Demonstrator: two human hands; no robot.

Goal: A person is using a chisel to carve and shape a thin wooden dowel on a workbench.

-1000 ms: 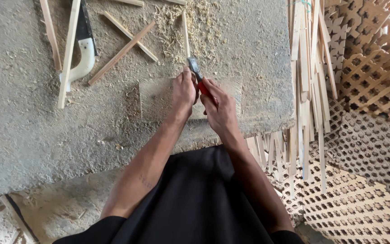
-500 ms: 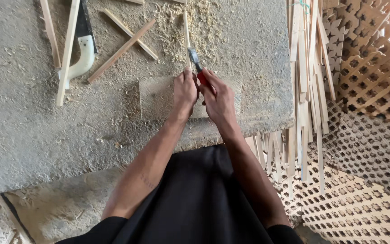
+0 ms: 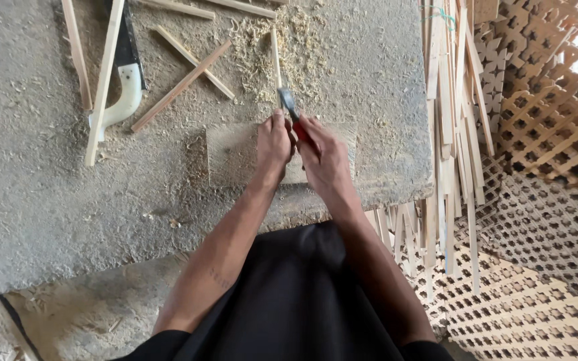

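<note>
Two bare hands met over a flat wooden block [image 3: 235,157] on the rough grey concrete slab [image 3: 48,200]. The left hand [image 3: 273,142] was curled narrow, its fingertips pinching the near end of a thin pale wooden strip [image 3: 275,57] and pressing it down onto the block. The right hand [image 3: 326,157] was closed in a fist around the red handle of a knife [image 3: 290,107], whose dull grey blade poked out ahead of the knuckles and lay against the strip just beyond the left fingers. From there the strip ran straight away from the person, across a heap of curly, light-coloured shavings [image 3: 289,47]. Off to the left lay a saw with a white handle [image 3: 125,87] among loose wooden slats [image 3: 182,83], two of them crossed. To the right, a bundle of long strips [image 3: 446,134] stood beside woven lattice panels [image 3: 543,134].
</note>
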